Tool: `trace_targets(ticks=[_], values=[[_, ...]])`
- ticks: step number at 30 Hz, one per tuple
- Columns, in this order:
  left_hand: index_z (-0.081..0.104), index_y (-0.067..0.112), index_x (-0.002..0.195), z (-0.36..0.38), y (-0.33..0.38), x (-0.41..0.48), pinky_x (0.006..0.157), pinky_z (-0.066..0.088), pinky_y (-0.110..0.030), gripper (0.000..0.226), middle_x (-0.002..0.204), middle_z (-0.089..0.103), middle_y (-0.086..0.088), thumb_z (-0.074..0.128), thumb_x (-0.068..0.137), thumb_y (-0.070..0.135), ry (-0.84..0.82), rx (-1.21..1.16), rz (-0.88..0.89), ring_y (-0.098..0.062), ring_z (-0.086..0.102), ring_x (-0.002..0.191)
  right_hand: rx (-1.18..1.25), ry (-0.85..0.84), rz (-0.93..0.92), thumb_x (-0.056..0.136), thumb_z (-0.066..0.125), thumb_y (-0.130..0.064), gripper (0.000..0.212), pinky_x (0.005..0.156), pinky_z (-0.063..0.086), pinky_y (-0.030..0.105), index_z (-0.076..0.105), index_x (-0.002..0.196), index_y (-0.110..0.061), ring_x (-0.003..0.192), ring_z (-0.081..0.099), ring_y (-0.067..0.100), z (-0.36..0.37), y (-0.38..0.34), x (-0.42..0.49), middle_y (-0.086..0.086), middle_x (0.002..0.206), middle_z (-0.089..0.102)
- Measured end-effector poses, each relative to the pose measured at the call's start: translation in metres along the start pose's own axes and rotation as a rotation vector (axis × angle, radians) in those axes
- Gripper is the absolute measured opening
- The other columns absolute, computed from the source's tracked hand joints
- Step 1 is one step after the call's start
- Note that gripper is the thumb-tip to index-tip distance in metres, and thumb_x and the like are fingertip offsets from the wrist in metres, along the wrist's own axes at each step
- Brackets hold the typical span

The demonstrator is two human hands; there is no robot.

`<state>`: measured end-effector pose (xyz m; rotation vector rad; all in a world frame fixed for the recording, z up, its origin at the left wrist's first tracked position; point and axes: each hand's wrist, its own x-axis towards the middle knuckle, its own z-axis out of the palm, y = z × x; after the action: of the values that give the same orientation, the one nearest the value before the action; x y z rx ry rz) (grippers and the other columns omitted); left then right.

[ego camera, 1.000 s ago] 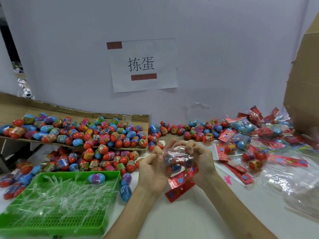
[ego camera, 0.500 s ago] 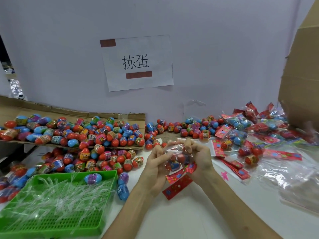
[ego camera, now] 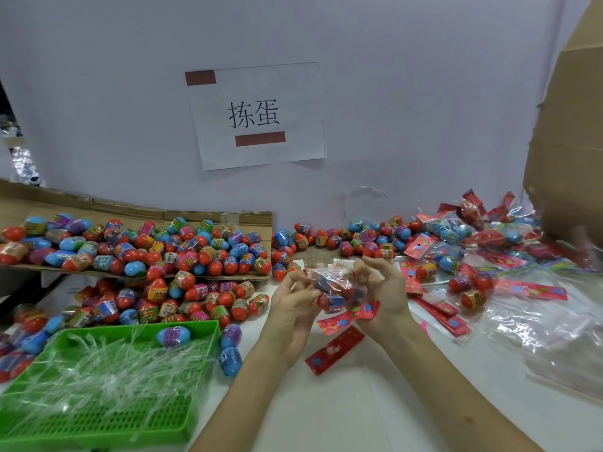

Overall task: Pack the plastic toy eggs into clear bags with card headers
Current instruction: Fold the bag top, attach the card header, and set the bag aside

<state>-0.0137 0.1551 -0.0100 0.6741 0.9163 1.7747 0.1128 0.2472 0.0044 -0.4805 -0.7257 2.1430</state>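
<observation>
green tray [ego camera: 98, 422]: near left on the white table [ego camera: 326, 402], heaped with clear plastic strips [ego camera: 107, 380]; one blue-and-purple egg [ego camera: 173, 336] lying at its far right corner.
cardboard sheet [ego camera: 251, 220]: far left, raised above the table, covered with loose toy eggs [ego camera: 146, 246] in red, blue and purple, each with a printed band.
heap of eggs [ego camera: 182, 298]: on the table between the cardboard sheet and the green tray.
two blue eggs [ego camera: 231, 360]: just beside the right wall of the green tray, one behind the other.
paper sign [ego camera: 257, 115]: taped to the far wall, above centre, printed with two dark characters.
left hand [ego camera: 290, 308]: centre, raised off the table, fingers curled, fingertips pinching the left side of the clear bag [ego camera: 336, 285].
clear bag: centre, held up between both hands, red and blue eggs visible inside.
card header [ego camera: 350, 314]: red with flower print, at the near edge of the clear bag.
red card strip [ego camera: 336, 349]: flat on the table, just near of the hands.
right hand [ego camera: 381, 288]: fingers curled, gripping the right side of the clear bag.
row of eggs [ego camera: 342, 239]: far centre, along the wall.
spare headers [ego camera: 440, 314]: red, stacked right of the right hand.
packed bags [ego camera: 453, 226]: far right, piled together.
empty bags [ego camera: 554, 347]: near right, flat and glossy.
cardboard box [ego camera: 571, 141]: far right edge.
</observation>
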Motion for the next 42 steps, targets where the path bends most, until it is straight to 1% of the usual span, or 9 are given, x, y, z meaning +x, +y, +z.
trace_targets(ticks=[3,6,13,17,21,26,32,37,42], values=[[0.058,0.011,0.086,0.003,-0.004,0.000,0.064,0.059,-0.032,0.016,0.094,0.073,-0.012,0.057,0.097,-0.001,0.147,0.267,0.033,-0.024,0.073,0.086,-0.118,-0.009,0.017,0.079,0.079,-0.025,0.020,0.069,0.056,0.035,0.063,0.073,-0.015,0.074,0.064,0.024,0.005,-0.005,-0.003,0.006,0.078,0.064],[0.062,0.011,0.104,0.007,-0.008,-0.002,0.065,0.062,-0.039,0.009,0.092,0.077,-0.009,0.055,0.105,0.017,0.185,0.368,-0.024,-0.024,0.078,0.084,-0.314,-0.066,-0.011,0.070,0.084,-0.017,0.036,0.068,0.055,0.038,0.049,0.081,-0.015,0.083,0.061,0.028,0.005,-0.006,-0.002,0.012,0.089,0.059],[0.058,0.004,0.115,0.009,0.002,0.000,0.064,0.063,-0.034,0.012,0.112,0.072,-0.024,0.054,0.104,0.007,0.244,0.134,-0.062,-0.029,0.077,0.089,-0.376,-0.148,0.002,0.079,0.075,-0.007,0.024,0.072,0.056,0.034,0.053,0.086,-0.013,0.093,0.061,0.028,0.001,-0.008,0.003,0.010,0.091,0.061],[0.056,0.001,0.121,0.011,0.004,0.000,0.059,0.061,-0.030,0.018,0.108,0.073,-0.027,0.048,0.105,0.003,0.273,-0.013,-0.101,-0.043,0.071,0.108,-0.314,-0.183,0.003,0.089,0.068,-0.007,0.030,0.083,0.058,0.033,0.061,0.119,-0.003,0.100,0.068,0.026,-0.001,-0.008,0.005,0.014,0.109,0.067],[0.058,0.005,0.117,0.012,0.003,-0.001,0.058,0.061,-0.028,0.016,0.090,0.079,-0.016,0.047,0.106,0.003,0.240,-0.054,-0.099,-0.028,0.078,0.086,-0.256,-0.185,0.011,0.089,0.066,-0.010,0.041,0.089,0.059,0.037,0.065,0.130,-0.012,0.111,0.066,0.032,0.000,-0.009,0.005,0.017,0.125,0.067],[0.060,0.006,0.120,0.011,0.002,0.000,0.056,0.060,-0.026,0.019,0.103,0.076,-0.019,0.047,0.106,0.005,0.229,-0.109,-0.093,-0.020,0.077,0.079,-0.223,-0.236,-0.005,0.096,0.053,-0.008,0.041,0.092,0.056,0.037,0.066,0.134,-0.015,0.117,0.063,0.034,0.002,-0.010,0.003,0.020,0.136,0.063],[0.058,0.004,0.127,0.006,0.002,0.001,0.057,0.060,-0.028,0.024,0.096,0.079,-0.015,0.046,0.106,0.005,0.206,-0.077,-0.092,-0.023,0.078,0.080,-0.246,-0.226,-0.015,0.101,0.043,0.001,0.041,0.098,0.053,0.041,0.067,0.132,-0.012,0.120,0.065,0.031,0.000,-0.010,0.005,0.013,0.135,0.066],[0.058,0.019,0.130,0.004,-0.001,0.005,0.068,0.063,-0.039,0.030,0.107,0.077,-0.013,0.050,0.107,0.037,0.216,0.182,-0.062,-0.029,0.078,0.090,-0.675,0.058,-0.195,0.103,0.042,0.006,0.045,0.071,0.059,0.027,0.073,0.121,-0.021,0.103,0.071,0.021,0.005,0.007,0.006,0.005,0.126,0.068],[0.065,0.019,0.125,-0.003,-0.003,0.006,0.073,0.063,-0.034,0.059,0.112,0.077,-0.008,0.086,0.073,0.036,0.207,0.274,-0.083,-0.025,0.078,0.096,-0.640,-0.003,-0.205,0.096,0.060,0.005,0.038,0.075,0.060,0.029,0.069,0.125,-0.018,0.101,0.073,0.024,0.000,0.003,0.006,0.007,0.112,0.075]])
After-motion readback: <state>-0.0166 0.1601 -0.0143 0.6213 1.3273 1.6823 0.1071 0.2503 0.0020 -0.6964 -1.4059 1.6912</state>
